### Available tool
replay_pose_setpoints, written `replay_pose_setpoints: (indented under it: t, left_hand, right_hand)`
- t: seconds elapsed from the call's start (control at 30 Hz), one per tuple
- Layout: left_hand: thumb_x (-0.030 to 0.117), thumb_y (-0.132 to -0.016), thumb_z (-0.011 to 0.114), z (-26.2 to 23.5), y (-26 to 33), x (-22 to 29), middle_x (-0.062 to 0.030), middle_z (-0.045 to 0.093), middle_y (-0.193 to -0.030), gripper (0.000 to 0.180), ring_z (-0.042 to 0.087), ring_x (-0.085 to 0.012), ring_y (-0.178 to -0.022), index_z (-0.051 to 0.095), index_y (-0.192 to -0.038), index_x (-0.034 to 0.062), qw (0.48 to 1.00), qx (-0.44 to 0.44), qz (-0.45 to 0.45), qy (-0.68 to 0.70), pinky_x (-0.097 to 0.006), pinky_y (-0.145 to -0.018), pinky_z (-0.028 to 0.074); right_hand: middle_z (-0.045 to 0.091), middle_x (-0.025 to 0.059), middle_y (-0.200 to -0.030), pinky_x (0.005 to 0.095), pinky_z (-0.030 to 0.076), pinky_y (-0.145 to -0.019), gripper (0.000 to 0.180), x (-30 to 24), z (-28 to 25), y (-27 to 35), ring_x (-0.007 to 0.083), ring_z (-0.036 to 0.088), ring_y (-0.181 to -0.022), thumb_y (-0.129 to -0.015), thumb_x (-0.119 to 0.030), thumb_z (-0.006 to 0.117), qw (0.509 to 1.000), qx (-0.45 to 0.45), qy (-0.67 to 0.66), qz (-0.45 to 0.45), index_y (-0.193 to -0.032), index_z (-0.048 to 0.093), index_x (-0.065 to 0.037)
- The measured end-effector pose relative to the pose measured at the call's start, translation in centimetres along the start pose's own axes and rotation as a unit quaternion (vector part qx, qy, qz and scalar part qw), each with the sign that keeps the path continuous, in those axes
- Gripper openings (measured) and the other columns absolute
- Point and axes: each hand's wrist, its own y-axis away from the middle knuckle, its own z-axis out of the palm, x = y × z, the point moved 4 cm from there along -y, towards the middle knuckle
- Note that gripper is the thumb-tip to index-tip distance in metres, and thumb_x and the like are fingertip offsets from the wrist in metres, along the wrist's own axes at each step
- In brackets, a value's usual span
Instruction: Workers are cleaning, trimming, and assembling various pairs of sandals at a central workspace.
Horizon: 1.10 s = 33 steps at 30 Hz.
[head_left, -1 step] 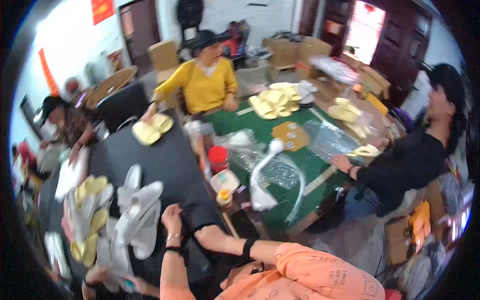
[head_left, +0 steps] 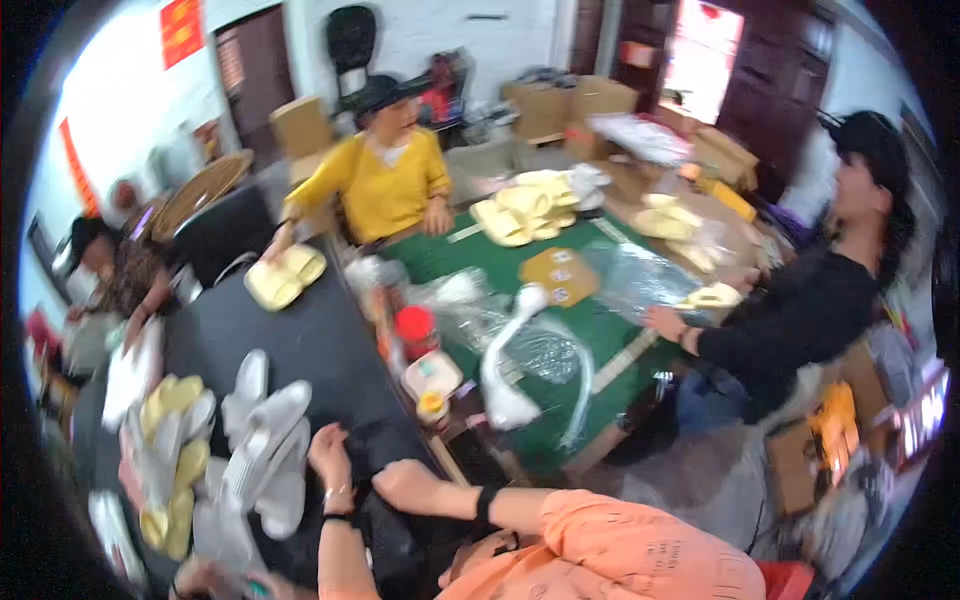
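Observation:
My left hand (head_left: 331, 456) and my right hand (head_left: 410, 487) are close together over the dark table (head_left: 320, 340), just right of a pile of pale grey slippers (head_left: 268, 450). Both hands look curled closed. Blur and the dark surface behind them leave unclear what is in the fingers. Black material (head_left: 375, 445) lies around and between the hands; its kind cannot be made out. Black bands circle both wrists. Farther left lies a heap of yellow and grey slippers (head_left: 180, 440).
Another person's hands (head_left: 205, 578) work at the lower left. Across the table, a person in yellow (head_left: 390, 185) touches yellow slippers (head_left: 287, 278). The green table (head_left: 460, 245) carries clear plastic bags (head_left: 550, 345), a red-lidded jar (head_left: 415, 325) and more slippers. A person in black (head_left: 800, 310) stands right.
The whole picture has shifted slightly left and down. Both my hands keep about the same place beside the grey slippers.

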Motion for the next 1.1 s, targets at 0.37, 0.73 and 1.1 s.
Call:
replay_pose_setpoints:
  t: [0.37,0.73,1.1]
  left_hand:
    - [0.015,-0.087,0.050,0.3,1.8,1.4,-0.0040,0.055,-0.090,0.033,0.049,-0.0085,-0.073,0.044,-0.117,0.0019,0.993,-0.034,-0.002,0.109,-0.021,-0.067,0.040]
    - [0.045,-0.089,0.037,1.3,2.0,2.0,-0.0044,0.043,-0.096,0.055,0.044,-0.0150,-0.086,0.026,-0.130,0.0105,0.994,-0.048,-0.072,0.063,-0.028,-0.079,0.037]
    - [0.046,-0.089,0.036,2.2,1.8,1.4,-0.0034,0.047,-0.088,0.054,0.045,-0.0126,-0.076,0.029,-0.129,0.0108,0.988,-0.076,-0.102,0.090,-0.025,-0.071,0.039]
  right_hand:
    - [0.055,0.0147,-0.067,0.0408,0.041,-0.064,0.021,5.5,7.1,-7.3,0.0363,0.053,-0.072,-0.082,-0.019,0.042,0.921,0.069,-0.331,0.193,-0.078,0.054,-0.002]
    - [0.053,0.0141,-0.075,0.0349,0.037,-0.059,0.013,3.6,4.6,-6.8,0.0258,0.051,-0.068,-0.082,-0.013,0.046,0.922,0.088,-0.345,0.151,-0.078,0.048,-0.001]
    - [0.056,0.0050,-0.085,0.0274,0.041,-0.067,0.021,4.8,7.8,-8.0,0.0138,0.052,-0.075,-0.088,-0.017,0.037,0.729,0.052,-0.664,0.156,-0.095,0.054,-0.005]
